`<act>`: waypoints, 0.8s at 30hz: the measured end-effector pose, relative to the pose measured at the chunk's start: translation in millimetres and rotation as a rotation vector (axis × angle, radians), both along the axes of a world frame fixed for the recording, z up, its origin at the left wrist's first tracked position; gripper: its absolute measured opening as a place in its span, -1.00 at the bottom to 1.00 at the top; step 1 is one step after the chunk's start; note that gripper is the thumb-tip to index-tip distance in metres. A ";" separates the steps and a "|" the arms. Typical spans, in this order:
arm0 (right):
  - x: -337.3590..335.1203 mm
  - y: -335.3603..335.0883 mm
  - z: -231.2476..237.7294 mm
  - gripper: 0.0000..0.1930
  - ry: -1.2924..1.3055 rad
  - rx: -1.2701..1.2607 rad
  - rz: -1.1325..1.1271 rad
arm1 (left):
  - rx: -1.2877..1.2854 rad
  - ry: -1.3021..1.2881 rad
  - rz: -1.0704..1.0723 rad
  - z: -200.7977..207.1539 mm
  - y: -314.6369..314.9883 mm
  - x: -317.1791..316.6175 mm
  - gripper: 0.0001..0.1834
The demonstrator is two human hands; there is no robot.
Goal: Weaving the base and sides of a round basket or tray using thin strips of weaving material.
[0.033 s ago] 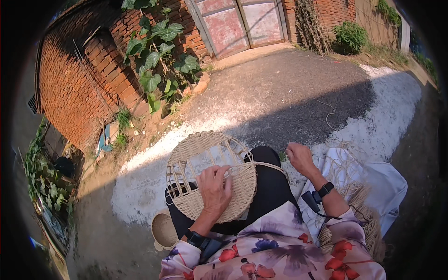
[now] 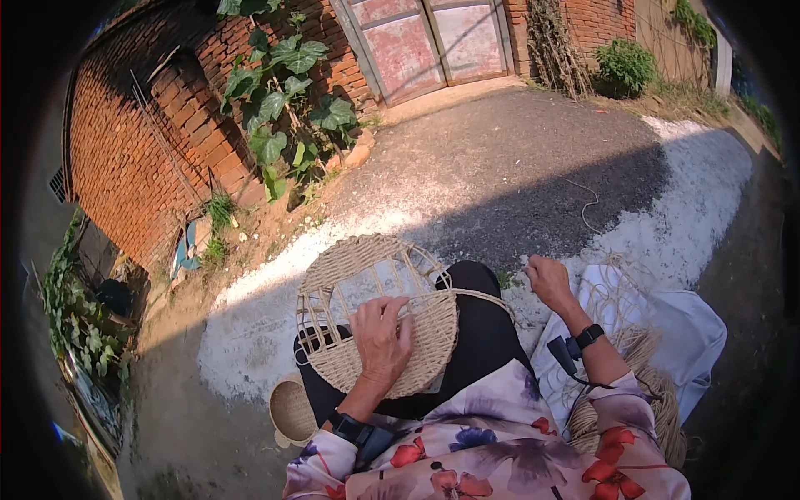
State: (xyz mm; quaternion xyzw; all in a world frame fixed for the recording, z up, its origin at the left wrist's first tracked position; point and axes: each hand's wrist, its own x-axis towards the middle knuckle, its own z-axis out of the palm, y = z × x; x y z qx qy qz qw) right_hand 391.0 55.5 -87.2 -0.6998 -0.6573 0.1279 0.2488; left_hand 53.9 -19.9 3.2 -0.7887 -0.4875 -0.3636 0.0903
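A round, partly woven straw panel (image 2: 433,342) rests across my lap, with a dense weave at its near and far parts and bare spokes between. My left hand (image 2: 383,335) lies on its near half, fingers bent and pressed to the weave. A thick twisted cord (image 2: 483,295) leaves the panel's right side and curves over my dark-trousered right knee. Beyond that knee my right hand (image 2: 550,282) is raised, fingers closed. Whether the cord reaches it cannot be made out.
To my right, a bundle of straw cord (image 2: 658,400) and loose strands lie on a white cloth (image 2: 687,333). A small round woven basket (image 2: 292,408) sits on the ground by my left leg. Ahead are a leafy vine (image 2: 275,108), a brick wall (image 2: 125,167) and a faded red double door (image 2: 433,46).
My right hand and forearm have shifted slightly to the right, away from the panel. My left hand and the panel stay in place.
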 end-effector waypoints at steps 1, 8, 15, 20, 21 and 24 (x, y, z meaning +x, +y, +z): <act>2.5 -0.4 4.4 -0.82 0.070 0.102 0.067 | 0.007 0.009 -0.001 -2.6 0.2 -2.4 -0.64; -81.1 -26.6 49.5 -0.75 0.253 0.305 0.492 | -0.014 0.029 -0.026 -3.2 -1.6 7.0 -0.67; -29.6 -8.6 11.7 -0.79 0.101 0.132 0.081 | -0.012 0.044 -0.077 -0.8 3.2 3.0 -0.68; -38.8 -27.8 42.4 -0.76 0.102 0.392 0.290 | 0.010 0.035 -0.101 1.1 7.9 19.0 -0.67; -54.9 -32.5 47.4 -0.75 0.067 0.444 0.352 | 0.009 0.048 -0.105 1.9 8.8 23.8 -0.67; -79.4 -35.9 49.9 -0.75 0.030 0.489 0.465 | 0.003 0.087 -0.112 6.0 13.7 33.1 -0.67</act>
